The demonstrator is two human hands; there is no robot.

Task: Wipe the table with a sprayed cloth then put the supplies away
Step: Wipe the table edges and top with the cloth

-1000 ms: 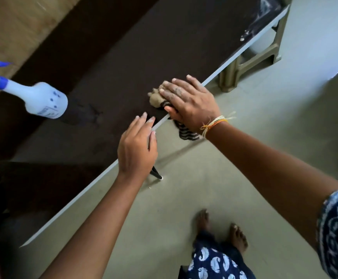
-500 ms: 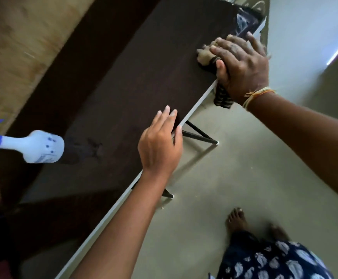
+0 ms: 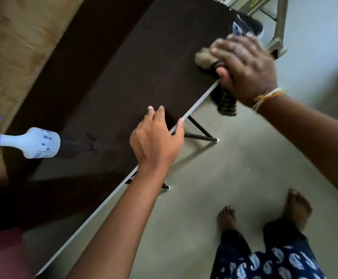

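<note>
Tabletop (image 3: 135,81): dark brown surface with a pale front edge, running diagonally through the view; black legs show beneath that edge, standing on a grey-green floor (image 3: 214,198).
Cloth (image 3: 203,58): bunched tan fabric lying on the tabletop near its far end, right at the front edge; a darker striped part hangs down over that edge.
Right hand (image 3: 244,69): blurred, lying on top of the cloth with fingers curled over it and the thumb reaching down at the tabletop's front edge; it holds the cloth against the surface. Thin orange and pale threads circle the wrist.
Left hand (image 3: 156,139): rests flat on the tabletop's front edge, fingers straight and together on the dark surface, thumb lying along the pale edge; it holds nothing.
Spray bottle (image 3: 33,142): white with blue dots and a blue collar and trigger, standing on the tabletop toward its back side, well apart from the cloth and to the left of the left hand.
Dark item (image 3: 244,25): lies at the tabletop's far end, just beyond the right hand; too blurred to tell what it is.
Plastic stool (image 3: 279,27): grey-green, on the floor past the tabletop's far end.
Feet (image 3: 264,212): bare, on the floor in front of the tabletop, below patterned dark-blue trousers.
</note>
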